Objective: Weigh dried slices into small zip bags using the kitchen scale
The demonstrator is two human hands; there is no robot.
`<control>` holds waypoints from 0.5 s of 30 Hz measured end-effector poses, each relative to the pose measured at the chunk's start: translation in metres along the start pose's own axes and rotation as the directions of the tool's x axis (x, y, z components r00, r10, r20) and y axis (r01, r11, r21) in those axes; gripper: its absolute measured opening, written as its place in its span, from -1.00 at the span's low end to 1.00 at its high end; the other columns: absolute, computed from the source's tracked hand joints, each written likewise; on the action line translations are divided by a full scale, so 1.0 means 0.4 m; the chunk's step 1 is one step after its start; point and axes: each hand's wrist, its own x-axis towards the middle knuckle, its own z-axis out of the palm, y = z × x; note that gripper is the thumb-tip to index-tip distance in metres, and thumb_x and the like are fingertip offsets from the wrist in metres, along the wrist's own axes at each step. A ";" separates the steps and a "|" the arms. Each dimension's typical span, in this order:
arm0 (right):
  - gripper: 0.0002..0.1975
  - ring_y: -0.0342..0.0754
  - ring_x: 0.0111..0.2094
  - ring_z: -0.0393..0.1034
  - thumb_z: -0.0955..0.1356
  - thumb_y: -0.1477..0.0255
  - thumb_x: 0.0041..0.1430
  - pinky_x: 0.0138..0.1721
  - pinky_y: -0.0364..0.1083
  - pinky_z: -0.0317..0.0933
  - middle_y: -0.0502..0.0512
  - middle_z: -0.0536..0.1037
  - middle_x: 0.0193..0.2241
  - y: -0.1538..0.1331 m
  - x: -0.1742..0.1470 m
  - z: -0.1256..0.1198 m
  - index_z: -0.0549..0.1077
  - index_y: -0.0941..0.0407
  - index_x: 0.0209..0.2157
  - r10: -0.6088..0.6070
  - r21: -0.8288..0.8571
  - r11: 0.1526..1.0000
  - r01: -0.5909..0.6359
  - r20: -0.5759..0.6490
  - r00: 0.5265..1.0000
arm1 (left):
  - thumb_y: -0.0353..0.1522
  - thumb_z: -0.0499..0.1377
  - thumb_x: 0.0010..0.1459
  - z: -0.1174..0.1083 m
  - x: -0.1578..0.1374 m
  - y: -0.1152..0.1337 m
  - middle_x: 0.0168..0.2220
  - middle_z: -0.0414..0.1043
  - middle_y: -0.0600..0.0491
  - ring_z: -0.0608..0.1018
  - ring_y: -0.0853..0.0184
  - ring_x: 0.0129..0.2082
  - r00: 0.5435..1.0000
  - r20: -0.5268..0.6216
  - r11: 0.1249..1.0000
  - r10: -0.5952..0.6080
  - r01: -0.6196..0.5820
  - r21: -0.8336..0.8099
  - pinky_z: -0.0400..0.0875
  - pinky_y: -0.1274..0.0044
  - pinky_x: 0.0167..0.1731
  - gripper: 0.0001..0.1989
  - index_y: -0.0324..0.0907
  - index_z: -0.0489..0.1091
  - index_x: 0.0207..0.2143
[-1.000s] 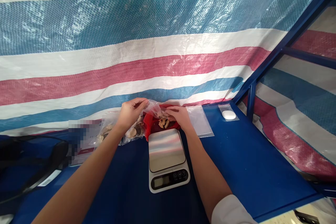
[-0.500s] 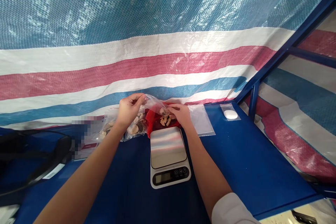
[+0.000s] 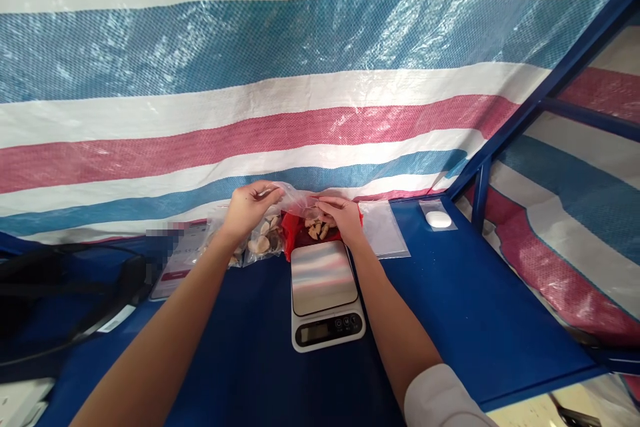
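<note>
Both hands have drifted a touch closer together since a second ago, bag mouth pulled tighter. Left hand [image 3: 249,209] pinches one edge of the clear bag [image 3: 295,201], right hand [image 3: 341,218] pinches the other, held over the red tray [image 3: 291,235] of pieces [image 3: 316,229]. Looks like filling is barely underway; the scale [image 3: 325,293] is bare. Filled bags [image 3: 263,240] sit left. Blue bench [image 3: 475,307], striped tarp [image 3: 300,80] behind.
</note>
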 end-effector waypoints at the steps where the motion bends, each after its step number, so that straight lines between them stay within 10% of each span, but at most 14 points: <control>1: -0.60 -0.05 -0.34 0.57 0.57 0.23 -0.17 -0.21 -0.07 0.54 0.05 0.67 -0.37 -0.004 -0.003 0.000 0.65 0.13 -0.27 -0.007 -0.001 1.000 0.007 -0.002 1.000 | -0.12 0.30 0.03 -0.004 -0.002 0.001 -0.36 0.64 0.01 0.63 0.19 -0.30 1.000 0.005 1.000 -0.002 0.002 -0.003 0.51 0.46 -0.23 -0.72 -0.14 0.57 -0.37; 15: -0.54 0.01 -0.28 0.57 0.51 0.09 -0.07 -0.21 -0.03 0.50 0.07 0.66 -0.31 -0.036 -0.047 -0.023 0.62 0.11 -0.20 -0.150 -0.114 0.983 0.143 -0.052 0.987 | -0.09 0.35 -0.02 0.030 -0.091 -0.013 -0.32 0.64 0.01 0.63 0.21 -0.27 0.979 -0.163 0.931 -0.127 0.061 -0.359 0.54 0.42 -0.16 -0.67 -0.17 0.57 -0.34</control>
